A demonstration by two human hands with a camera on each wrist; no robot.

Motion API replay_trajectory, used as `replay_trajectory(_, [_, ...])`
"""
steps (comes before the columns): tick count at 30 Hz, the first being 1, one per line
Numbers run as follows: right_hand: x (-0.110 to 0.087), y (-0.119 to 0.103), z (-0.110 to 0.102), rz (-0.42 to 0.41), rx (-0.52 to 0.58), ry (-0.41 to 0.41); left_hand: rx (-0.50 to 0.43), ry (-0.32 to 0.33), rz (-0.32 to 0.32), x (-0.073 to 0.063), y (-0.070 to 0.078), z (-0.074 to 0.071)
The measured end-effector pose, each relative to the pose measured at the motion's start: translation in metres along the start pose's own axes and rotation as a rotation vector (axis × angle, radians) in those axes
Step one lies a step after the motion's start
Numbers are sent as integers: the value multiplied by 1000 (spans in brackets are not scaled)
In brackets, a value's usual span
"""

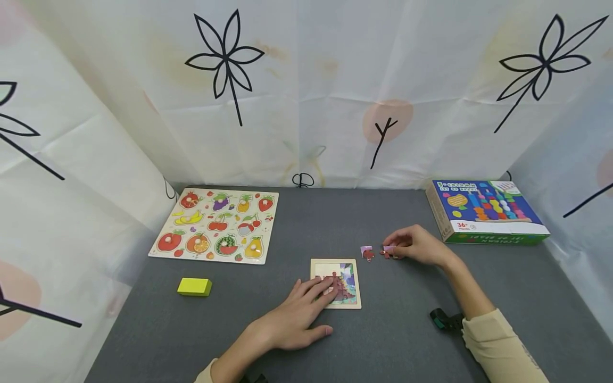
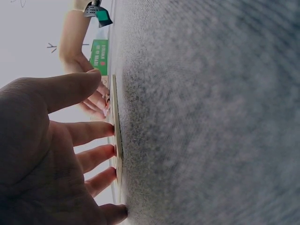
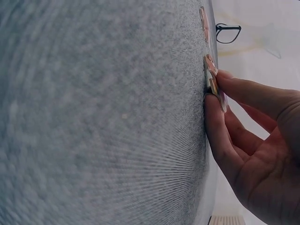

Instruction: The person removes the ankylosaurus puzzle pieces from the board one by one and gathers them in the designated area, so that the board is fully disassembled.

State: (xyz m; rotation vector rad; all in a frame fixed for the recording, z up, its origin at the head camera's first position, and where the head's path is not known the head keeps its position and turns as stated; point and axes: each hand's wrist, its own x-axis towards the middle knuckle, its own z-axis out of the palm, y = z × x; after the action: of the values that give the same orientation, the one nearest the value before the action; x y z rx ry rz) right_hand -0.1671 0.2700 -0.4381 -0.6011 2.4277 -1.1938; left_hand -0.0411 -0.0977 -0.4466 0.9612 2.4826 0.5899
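Observation:
A small wooden jigsaw tray [image 1: 330, 261] lies on the grey table, part of its picture filled with coloured pieces. My left hand [image 1: 299, 316] rests on it with fingers spread and fairly straight, covering its left part; the left wrist view has the fingertips touching the tray's edge. To the right of the tray, my right hand [image 1: 417, 246] pinches a purple-and-red jigsaw piece [image 1: 386, 251] between thumb and finger. In the right wrist view that piece [image 3: 211, 64] tilts just off the cloth. A similar loose jigsaw piece [image 1: 367, 253] lies beside it, left of the fingers.
A fruit puzzle board [image 1: 213, 226] occupies the back left, with a yellow block [image 1: 193, 286] in front of it. At the back right sits a colourful game box [image 1: 493, 213]. Patterned white curtains [image 1: 335, 80] enclose the table on the back and sides.

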Motion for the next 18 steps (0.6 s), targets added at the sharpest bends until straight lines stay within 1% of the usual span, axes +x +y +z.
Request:
replay_trajectory(8, [-1, 2, -1, 1, -54, 38, 0, 1, 1, 0, -1, 1])
replay_trajectory(12, [-1, 2, -1, 2, -75, 42, 1, 3, 0, 0, 0, 0])
replay_trajectory(18, [-3, 2, -2, 6, -75, 44, 0, 0, -1, 0, 0, 1])
